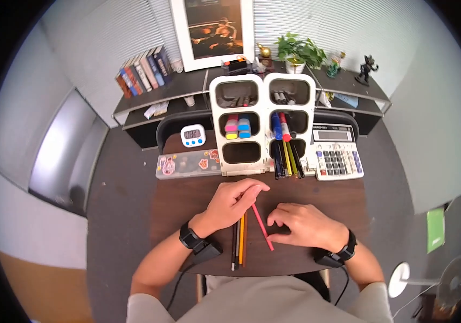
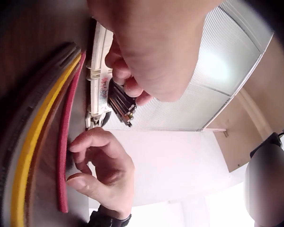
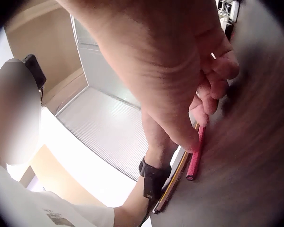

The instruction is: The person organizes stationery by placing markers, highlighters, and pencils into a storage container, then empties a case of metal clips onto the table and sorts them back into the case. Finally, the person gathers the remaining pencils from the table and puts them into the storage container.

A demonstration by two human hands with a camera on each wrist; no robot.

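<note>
On the dark brown wooden table (image 1: 179,215), a thin pinkish-red pencil (image 1: 263,228) lies on its own. It slants from under our left hand (image 1: 233,204) down toward our body, and its near end leans a bit to the right. Our right hand (image 1: 306,225) is on its right side and is nearer to the low half, with the thumb tip just beside the wood. We can't tell if they touch. The left hand is over the top end.

Our right fingers are bent but loose, with a gap between them and the thumb, and they grasp nothing. The left fingers curl softly and seem to have nothing in them.

Left of the red one, dark pencils (image 1: 234,245), a yellow pencil (image 1: 241,242) and a brown pencil (image 1: 245,242) lie close together, pointing almost straight at us.

There is writing on a dark pencil, but it is too blurry for us to read. The white timer with blue buttons (image 1: 192,135) shows numbers we can't make out, and the name on the white calculator (image 1: 338,156) is too small.
</note>
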